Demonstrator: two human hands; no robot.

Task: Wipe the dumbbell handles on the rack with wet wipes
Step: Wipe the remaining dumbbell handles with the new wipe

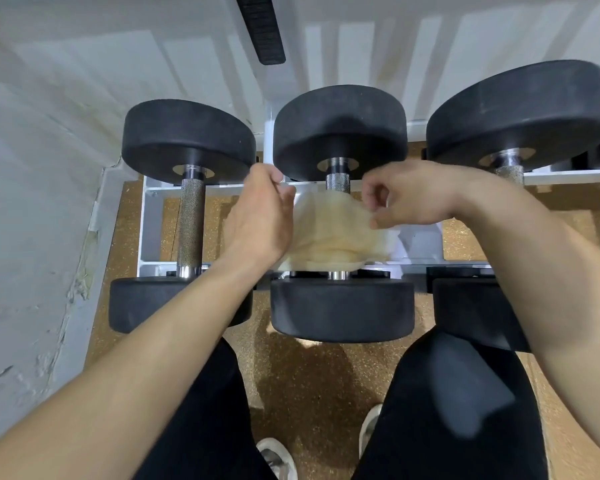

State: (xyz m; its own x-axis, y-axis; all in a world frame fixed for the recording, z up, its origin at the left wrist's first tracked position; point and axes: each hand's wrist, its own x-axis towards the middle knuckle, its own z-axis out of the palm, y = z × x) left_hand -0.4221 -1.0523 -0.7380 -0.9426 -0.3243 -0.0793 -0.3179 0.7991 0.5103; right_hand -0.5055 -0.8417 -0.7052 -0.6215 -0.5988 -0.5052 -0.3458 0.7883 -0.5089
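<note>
Between the two hands, a pale, creamy wet wipe (336, 230) is stretched and draped over the knurled steel handle (338, 181) of the middle black rubber-ended dumbbell (342, 306), which lies on the white metal rack (146, 223) in front of the person. Left hand (260, 216) is closed on the wipe's left edge, fingers curled around the cloth; right hand (406, 199) pinches the opposite edge between thumb and fingertips. Both are clamped on the wipe and set apart, one on either side of the bar, so the cloth sits spread across the grip, most likely so it can be wrapped round and drawn along the metal. Only a short stretch of knurling shows beyond the wipe, just past the fingers, and a bit of polished collar below it. Beside the left hand lies a second dumbbell with its long grey knurled handle (190, 223) bare; whether it has been cleaned I cannot tell. Past the right wrist a third dumbbell (516, 112) rests, its handle mostly hidden by the forearm. Judging by this, the work is mid-rack, with at least this bar in hand.
</note>
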